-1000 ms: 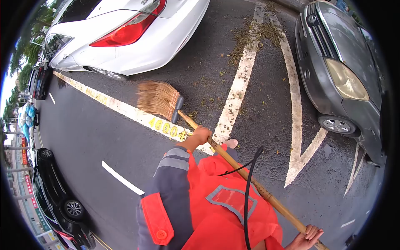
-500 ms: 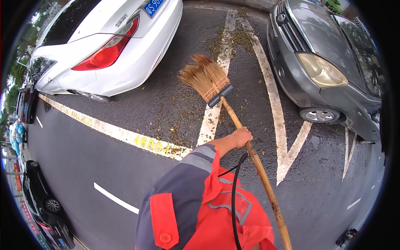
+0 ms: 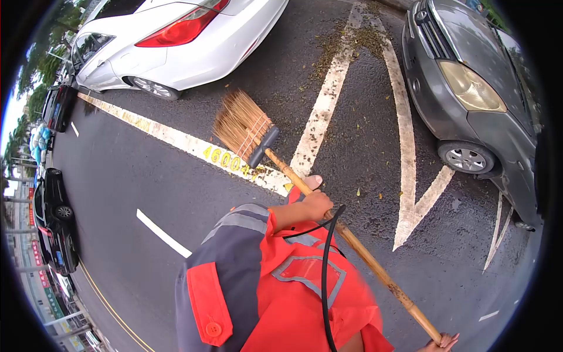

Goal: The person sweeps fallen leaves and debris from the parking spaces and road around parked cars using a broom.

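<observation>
A broom with straw bristles [image 3: 241,124] and a dark grey clamp has its head over the asphalt beside the white line with yellow numbers [image 3: 226,159]. Its bamboo handle [image 3: 375,267] runs down to the lower right, across the front of my red and grey jacket [image 3: 311,278]. My left hand [image 3: 318,205] is wrapped round the handle not far below the broom head. At the bottom right my right hand [image 3: 443,342] is closed round the far end of the handle, partly cut off by the frame. Small leaves lie scattered around the broom head.
A white car [image 3: 205,56] stands at the upper left, a grey car [image 3: 469,111] at the right. More leaves [image 3: 337,50] lie between them. Black cars [image 3: 56,211] are across the road. A black cable [image 3: 326,281] hangs before my jacket.
The broom head swung right over the slanting white line, then came back left to the numbered line. My left hand moved with it. My right hand left view and is visible again.
</observation>
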{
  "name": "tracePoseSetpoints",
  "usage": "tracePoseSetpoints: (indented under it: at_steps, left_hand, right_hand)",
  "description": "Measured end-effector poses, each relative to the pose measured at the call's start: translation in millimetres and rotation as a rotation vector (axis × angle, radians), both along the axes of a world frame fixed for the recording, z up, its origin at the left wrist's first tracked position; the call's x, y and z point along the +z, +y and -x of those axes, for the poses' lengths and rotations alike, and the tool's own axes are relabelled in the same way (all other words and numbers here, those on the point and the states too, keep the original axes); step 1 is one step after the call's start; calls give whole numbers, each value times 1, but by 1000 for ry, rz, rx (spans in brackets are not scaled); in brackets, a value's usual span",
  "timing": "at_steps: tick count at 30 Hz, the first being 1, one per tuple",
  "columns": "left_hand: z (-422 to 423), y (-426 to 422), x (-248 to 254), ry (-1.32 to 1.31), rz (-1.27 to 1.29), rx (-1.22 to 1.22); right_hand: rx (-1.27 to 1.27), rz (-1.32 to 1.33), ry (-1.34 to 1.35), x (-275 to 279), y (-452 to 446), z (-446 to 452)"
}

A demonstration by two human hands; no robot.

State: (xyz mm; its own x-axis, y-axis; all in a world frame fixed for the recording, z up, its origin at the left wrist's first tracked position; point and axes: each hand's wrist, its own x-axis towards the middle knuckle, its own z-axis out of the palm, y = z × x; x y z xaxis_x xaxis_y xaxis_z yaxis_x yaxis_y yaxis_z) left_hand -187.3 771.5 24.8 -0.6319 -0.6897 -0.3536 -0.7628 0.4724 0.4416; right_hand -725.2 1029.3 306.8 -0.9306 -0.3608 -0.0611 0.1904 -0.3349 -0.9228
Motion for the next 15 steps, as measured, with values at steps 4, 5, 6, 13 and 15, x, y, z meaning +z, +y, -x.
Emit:
tracePoseSetpoints:
  at_steps: [4, 5, 6, 13, 15]
  left_hand:
    - [-47, 50, -40, -105, -122, 180]
    - [-57, 56, -43, -144, -166, 248]
    - [-65, 59, -41, -146, -167, 254]
    - [-39, 41, -68, -60, -168, 264]
    - [-15, 19, -69, -12, -100, 149]
  right_hand:
    - [547, 173, -224, -35, -57, 51]
    - [529, 134, -203, -28, -90, 22]
    - [534, 133, -206, -26, -105, 10]
    - [436, 67, -111, 63, -103, -101]
    - [455, 204, -147, 93, -71, -123]
